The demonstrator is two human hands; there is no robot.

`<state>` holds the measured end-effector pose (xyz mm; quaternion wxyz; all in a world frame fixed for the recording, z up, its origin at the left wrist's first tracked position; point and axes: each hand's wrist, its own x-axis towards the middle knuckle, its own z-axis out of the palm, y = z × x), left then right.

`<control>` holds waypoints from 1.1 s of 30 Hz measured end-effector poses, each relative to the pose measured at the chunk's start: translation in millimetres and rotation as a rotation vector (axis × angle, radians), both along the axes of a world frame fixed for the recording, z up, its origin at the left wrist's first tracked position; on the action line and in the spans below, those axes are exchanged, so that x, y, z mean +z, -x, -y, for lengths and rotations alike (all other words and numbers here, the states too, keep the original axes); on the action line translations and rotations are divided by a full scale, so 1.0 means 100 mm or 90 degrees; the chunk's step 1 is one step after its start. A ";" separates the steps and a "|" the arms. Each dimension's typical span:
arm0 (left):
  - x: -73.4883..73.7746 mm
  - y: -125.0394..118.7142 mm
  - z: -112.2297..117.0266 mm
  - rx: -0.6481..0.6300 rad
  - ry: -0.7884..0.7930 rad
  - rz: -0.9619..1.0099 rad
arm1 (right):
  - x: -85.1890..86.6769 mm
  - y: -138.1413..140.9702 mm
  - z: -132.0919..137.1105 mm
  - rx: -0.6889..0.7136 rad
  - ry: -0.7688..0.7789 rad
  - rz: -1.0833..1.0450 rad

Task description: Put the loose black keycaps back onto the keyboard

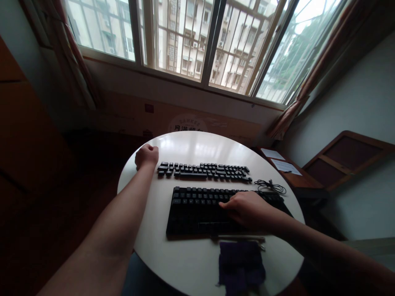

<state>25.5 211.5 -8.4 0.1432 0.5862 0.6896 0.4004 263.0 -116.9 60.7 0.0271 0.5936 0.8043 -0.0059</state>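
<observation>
A black keyboard [188, 216] lies on the round white table [160, 255]. Keycaps fill its upper rows, while its lower part looks bare and dark. My right hand [247, 205] reaches over the keyboard from the right, its fingertips closed on a keycap at the third row; the fingers partly hide it. Behind the keyboard, several loose black keycaps [193, 175] are laid out in rows. My left hand [147, 156] rests as a fist near the table's left edge, beside the loose keycaps; whatever it may hold is hidden.
A coiled black cable [271, 187] sits right of the loose keycaps. Near the front are a purple cloth pouch [241, 263] and a thin rod [242, 238]. Papers [285, 167] lie on a wooden side table [298, 180]. Barred windows stand beyond.
</observation>
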 end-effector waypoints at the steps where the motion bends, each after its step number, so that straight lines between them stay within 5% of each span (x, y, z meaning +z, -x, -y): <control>1: 0.00 0.00 0.00 0.001 -0.003 0.000 | 0.01 0.01 0.02 -0.005 0.006 0.004; 10: 0.00 0.01 -0.01 0.002 -0.007 0.007 | -0.05 -0.10 0.12 -0.121 -0.036 -0.134; 17: 0.00 0.02 -0.02 0.000 -0.003 0.002 | -0.09 -0.01 0.04 -0.066 -0.020 -0.121; 21: 0.00 0.02 -0.02 0.000 -0.001 0.002 | 0.04 -0.03 -0.11 0.000 -0.001 -0.093; 27: 0.02 0.02 0.01 -0.001 0.007 0.000 | 0.31 -0.17 -0.87 -0.067 -0.116 -0.063; 33: 0.03 0.03 0.04 -0.006 0.008 0.006 | 0.17 -0.38 -1.81 -0.132 -0.044 -0.103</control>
